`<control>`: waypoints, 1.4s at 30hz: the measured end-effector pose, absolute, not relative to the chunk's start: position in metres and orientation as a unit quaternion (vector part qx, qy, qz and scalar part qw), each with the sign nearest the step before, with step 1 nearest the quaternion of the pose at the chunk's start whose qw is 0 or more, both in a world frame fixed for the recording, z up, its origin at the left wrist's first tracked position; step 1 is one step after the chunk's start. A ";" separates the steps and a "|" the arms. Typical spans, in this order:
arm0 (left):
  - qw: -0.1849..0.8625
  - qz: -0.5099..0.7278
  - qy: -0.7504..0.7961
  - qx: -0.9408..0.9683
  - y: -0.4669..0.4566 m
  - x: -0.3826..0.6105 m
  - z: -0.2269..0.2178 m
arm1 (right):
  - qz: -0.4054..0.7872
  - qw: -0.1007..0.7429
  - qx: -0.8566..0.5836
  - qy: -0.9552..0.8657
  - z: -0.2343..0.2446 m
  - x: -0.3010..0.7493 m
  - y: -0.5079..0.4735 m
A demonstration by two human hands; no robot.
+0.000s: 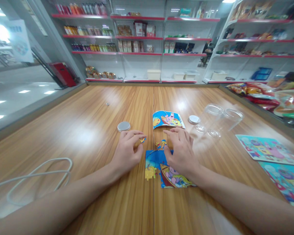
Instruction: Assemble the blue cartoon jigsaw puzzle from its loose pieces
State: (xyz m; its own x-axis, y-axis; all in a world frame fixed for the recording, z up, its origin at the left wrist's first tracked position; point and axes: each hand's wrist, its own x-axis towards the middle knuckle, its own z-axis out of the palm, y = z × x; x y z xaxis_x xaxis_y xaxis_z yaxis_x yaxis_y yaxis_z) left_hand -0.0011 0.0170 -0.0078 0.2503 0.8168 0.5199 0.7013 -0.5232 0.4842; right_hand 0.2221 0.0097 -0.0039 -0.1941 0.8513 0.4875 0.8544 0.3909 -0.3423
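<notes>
Between the thumb and fingertips of my left hand [128, 147] is a small blue-and-yellow puzzle piece [143, 140]. My right hand [181, 148] hovers with thumb and fingers apart, beside a few loose puzzle pieces [161, 144] on the table. Just below them lies a partly joined jigsaw puzzle [153, 158] with a blue background, a yellow figure at its left and a boat at its right. A gap shows between those two parts, and my right hand covers its upper right. Beyond my hands, a curled picture card [168, 119] shows the same boat scene.
A round metal lid [123, 126] lies past my left hand; another lid [194, 119] is near two clear jars [212, 119] on the right. Two cartoon picture sheets [269, 148] lie at the right edge. A white cable [39, 173] loops at left. Snack bags [262, 94] sit far right.
</notes>
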 end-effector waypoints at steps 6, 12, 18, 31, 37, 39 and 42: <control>-0.004 0.292 0.528 0.798 0.020 -0.002 -0.013 | 0.011 0.298 -0.540 -0.787 -0.006 0.224 0.012; -0.037 0.242 0.572 0.783 0.018 0.000 -0.015 | 0.006 0.269 -0.537 -0.799 -0.005 0.222 0.010; -0.027 0.233 0.576 0.783 0.021 -0.003 -0.020 | 0.004 0.256 -0.536 -0.805 -0.004 0.222 0.010; 0.044 0.281 0.542 0.791 0.030 -0.008 -0.019 | 0.005 0.305 -0.524 -0.795 -0.004 0.222 0.011; 0.090 0.263 0.520 0.807 0.034 -0.009 -0.018 | 0.010 0.333 -0.520 -0.786 -0.001 0.223 0.012; 0.099 0.263 0.513 0.811 0.034 -0.010 -0.018 | 0.013 0.331 -0.533 -0.779 -0.002 0.225 0.015; 0.110 0.268 0.504 0.814 0.034 -0.009 -0.018 | 0.011 0.318 -0.546 -0.775 -0.004 0.229 0.018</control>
State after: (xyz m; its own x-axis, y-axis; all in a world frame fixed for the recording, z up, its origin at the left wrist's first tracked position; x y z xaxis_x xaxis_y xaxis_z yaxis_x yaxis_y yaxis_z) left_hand -0.0093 0.0336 -0.0177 0.3484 0.8787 0.3264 0.7609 -0.4685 0.4489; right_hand 0.2290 0.0178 -0.0036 -0.2019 0.8535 0.4805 0.8394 0.4036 -0.3641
